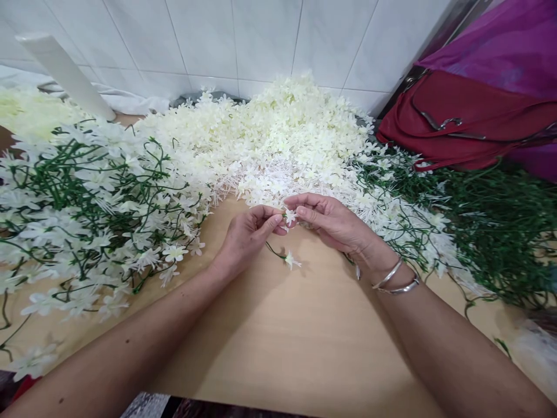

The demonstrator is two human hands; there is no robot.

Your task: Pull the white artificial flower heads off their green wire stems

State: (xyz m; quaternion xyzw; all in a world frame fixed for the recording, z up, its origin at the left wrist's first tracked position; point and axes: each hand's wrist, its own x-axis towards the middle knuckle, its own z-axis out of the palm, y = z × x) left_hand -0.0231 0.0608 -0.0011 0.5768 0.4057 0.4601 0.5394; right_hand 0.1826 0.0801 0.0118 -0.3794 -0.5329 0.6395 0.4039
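Near the middle of the wooden table, my left hand pinches a green stem close to a small white flower. My right hand is closed at the same flower from the other side, its thumb and forefinger at the petals. Just below my left fingers, a second white flower hangs on a curved green stem. Part of another stem shows under my right wrist. Both hands are in front of a large heap of loose cream-white petals.
Finished-looking white flowers on green stems pile up at the left. Bare green stems lie at the right, below a red bag and a purple bag. A white tiled wall stands behind.
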